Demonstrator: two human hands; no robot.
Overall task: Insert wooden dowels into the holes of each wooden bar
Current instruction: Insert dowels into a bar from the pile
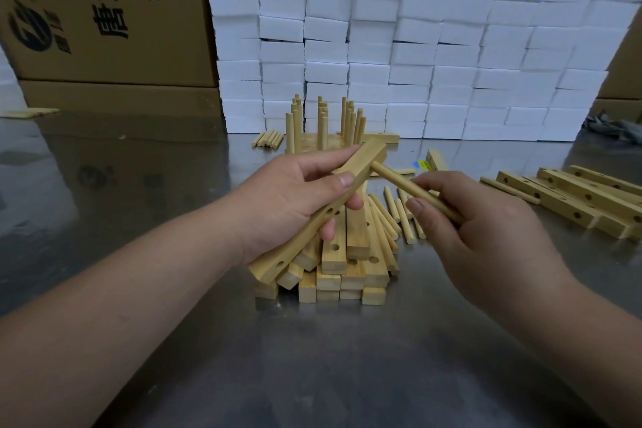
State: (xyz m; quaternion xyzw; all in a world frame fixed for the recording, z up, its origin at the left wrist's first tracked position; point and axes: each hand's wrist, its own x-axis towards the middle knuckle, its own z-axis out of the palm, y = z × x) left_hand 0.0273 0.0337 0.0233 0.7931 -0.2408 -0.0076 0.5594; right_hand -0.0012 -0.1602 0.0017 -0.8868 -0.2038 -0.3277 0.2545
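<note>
My left hand [295, 198] grips a light wooden bar [364, 158] with holes along its side, held slanted above a pile of bars. My right hand [479, 233] pinches a wooden dowel [410, 186]; the dowel's far tip meets the bar's side near its upper end. Under the hands lies a heap of bare bars [344, 267]. Loose dowels [399, 212] lie fanned out to its right. Behind, bars with upright dowels [323, 125] stand in a group.
More holed bars [583, 198] lie at the right on the steel table [312, 358]. A small bundle of dowels [267, 139] lies at the back. A wall of white foam blocks [417, 52] and cardboard boxes [104, 17] close off the far side.
</note>
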